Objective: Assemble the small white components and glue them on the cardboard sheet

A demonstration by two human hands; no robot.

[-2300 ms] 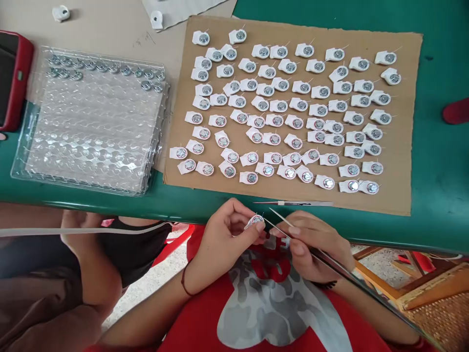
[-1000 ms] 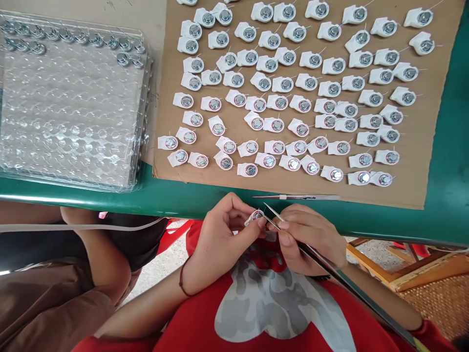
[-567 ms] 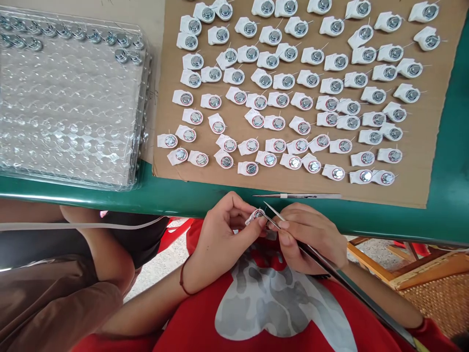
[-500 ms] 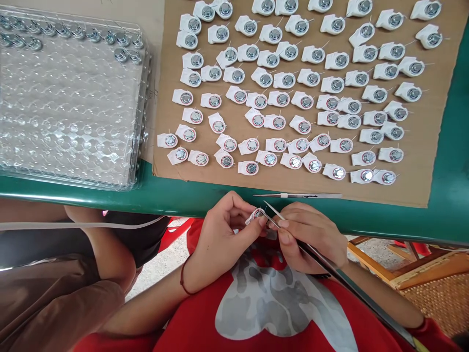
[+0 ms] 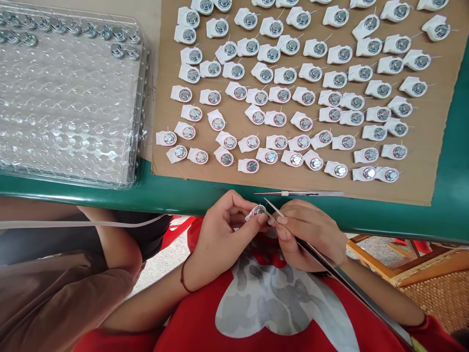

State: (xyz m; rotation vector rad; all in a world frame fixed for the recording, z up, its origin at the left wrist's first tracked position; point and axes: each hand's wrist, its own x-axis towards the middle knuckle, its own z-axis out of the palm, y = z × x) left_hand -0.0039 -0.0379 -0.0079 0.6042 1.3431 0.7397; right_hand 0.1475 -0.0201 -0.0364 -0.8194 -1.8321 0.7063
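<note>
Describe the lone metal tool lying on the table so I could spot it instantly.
Find the green table edge nearest the person. Just past it, the brown cardboard sheet carries rows of small white pieces with round metal centres. Below them lies a long thin silver tweezer.

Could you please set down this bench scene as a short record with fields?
left hand: left hand pinches one small white part with a metal disc
right hand: right hand grips tweezers, tips at that part
cardboard sheet: cardboard sheet carries rows of like white parts
spare tool: thin metal tool lies along the sheet's near edge
clear tray: clear tray at left, metal discs in its far rows
table: green table
</note>
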